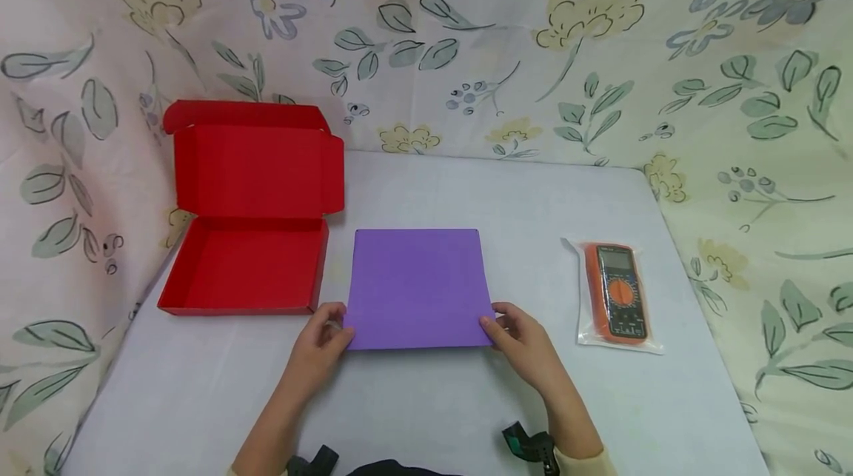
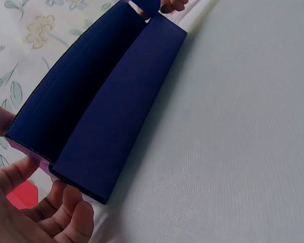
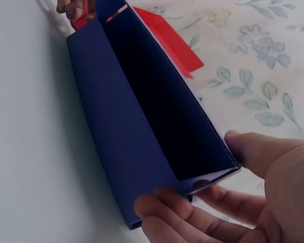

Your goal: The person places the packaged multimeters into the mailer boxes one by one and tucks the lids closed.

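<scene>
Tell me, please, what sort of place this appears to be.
Probably a makeshift tabletop work area indoors: a white-topped table, floral fabric behind and beside it, and a purple box being handled there.

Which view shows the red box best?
The head view: it shows the red box whole, lid raised, inside visible. The left wrist view shows only a small red piece at lower left; the right wrist view, only parts beyond the purple box.

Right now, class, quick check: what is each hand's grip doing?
Left hand: closed, holding the purple box at its near left corner.
Right hand: closed, holding the same box at its near right corner.
</scene>
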`<state>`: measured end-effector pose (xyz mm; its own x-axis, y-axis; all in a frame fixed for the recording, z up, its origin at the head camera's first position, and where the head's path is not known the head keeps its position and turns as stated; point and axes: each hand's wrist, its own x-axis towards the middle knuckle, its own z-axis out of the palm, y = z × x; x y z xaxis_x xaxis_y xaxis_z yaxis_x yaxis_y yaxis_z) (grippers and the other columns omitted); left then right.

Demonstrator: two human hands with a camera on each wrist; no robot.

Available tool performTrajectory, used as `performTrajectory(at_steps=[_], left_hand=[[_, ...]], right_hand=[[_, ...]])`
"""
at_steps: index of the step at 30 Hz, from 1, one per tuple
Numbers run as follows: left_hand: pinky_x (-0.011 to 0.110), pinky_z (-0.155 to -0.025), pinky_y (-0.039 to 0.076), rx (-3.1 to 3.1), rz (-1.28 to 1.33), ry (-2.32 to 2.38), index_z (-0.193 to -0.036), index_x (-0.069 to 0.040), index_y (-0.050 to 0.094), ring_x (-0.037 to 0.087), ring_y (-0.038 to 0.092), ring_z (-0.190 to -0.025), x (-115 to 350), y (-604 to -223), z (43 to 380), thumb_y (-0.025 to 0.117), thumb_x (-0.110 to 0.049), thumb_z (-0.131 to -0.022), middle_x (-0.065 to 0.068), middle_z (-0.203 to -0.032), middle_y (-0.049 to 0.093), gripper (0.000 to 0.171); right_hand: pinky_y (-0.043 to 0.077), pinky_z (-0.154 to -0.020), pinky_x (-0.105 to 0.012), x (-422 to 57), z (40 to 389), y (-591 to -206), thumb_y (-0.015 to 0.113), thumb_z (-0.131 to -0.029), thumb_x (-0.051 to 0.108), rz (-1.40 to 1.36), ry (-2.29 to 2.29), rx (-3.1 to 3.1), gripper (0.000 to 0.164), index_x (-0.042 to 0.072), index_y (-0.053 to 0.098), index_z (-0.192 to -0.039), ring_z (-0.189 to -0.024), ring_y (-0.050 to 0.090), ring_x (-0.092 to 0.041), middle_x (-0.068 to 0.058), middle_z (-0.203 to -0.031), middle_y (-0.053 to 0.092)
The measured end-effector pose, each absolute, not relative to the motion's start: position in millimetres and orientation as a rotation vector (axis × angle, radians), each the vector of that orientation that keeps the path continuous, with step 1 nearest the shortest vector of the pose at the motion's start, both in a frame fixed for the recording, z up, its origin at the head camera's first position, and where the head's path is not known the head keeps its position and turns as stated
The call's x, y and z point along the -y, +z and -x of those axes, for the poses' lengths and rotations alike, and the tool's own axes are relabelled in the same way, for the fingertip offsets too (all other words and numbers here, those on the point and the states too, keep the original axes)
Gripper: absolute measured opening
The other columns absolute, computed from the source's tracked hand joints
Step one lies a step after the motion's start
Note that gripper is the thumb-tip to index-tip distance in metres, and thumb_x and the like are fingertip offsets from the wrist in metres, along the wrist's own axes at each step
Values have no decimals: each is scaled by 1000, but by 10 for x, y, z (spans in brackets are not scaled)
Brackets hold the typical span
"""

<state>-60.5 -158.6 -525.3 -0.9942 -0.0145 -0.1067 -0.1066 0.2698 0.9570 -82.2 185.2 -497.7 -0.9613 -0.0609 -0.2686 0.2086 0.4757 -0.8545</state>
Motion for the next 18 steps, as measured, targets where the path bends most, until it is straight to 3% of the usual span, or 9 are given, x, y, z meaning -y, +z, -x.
performTrajectory(at_steps=[12,18], left_hand=[[24,-66,46,-2482,188,1808,-131,-7,63,12,53,-76,1566,-5274,632,66,-4,-96,9,-112,57,35],[24,-66,50,-2503,186,1836,-123,-4,67,13,58,-79,1577,-5253,634,71,-2,-92,9,-106,60,31]], right_hand=[[54,-68,-29,-1926,865,-5011,69,-99,35,-18,-1438,-2480,41,6,63,-128,-80,67,-17,-4,-93,67],[54,-71,-29,-1932,868,-5034,68,-100,32,-2,-1453,-2484,36,9,64,-127,-81,67,-16,-4,-94,69]])
